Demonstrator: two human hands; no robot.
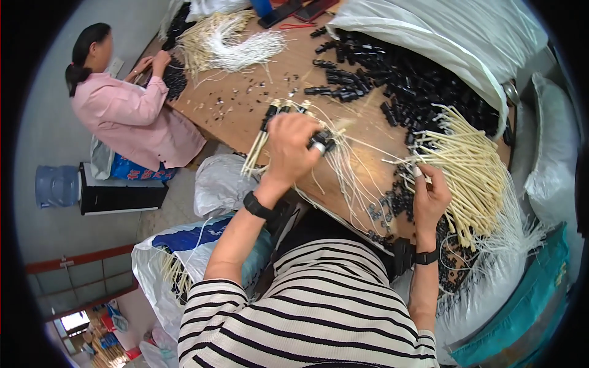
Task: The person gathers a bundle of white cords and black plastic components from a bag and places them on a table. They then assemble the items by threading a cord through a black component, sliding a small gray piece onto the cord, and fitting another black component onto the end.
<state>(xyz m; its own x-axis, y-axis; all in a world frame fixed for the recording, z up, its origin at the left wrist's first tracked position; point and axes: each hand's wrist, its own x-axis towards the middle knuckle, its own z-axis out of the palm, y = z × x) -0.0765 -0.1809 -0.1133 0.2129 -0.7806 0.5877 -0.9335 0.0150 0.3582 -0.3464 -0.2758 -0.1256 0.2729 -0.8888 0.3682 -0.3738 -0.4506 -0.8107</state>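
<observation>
My left hand, slightly blurred, is closed around a black tubular fitting, whose near side the fingers hide. Beside and beneath that hand lies a row of cream sticks with black ends. Thin white cords trail from near the fitting toward the table's front edge. My right hand is closed in a pinch, a white covering on one fingertip. A pale thin cord runs toward its fingertips, but its held end is too small to make out. Right of this hand lies a big bundle of cream sticks.
Black fittings spill from a white sack across the far right of the wooden table. Small black pieces lie near my right hand. A co-worker in pink works at the far left, near white cords.
</observation>
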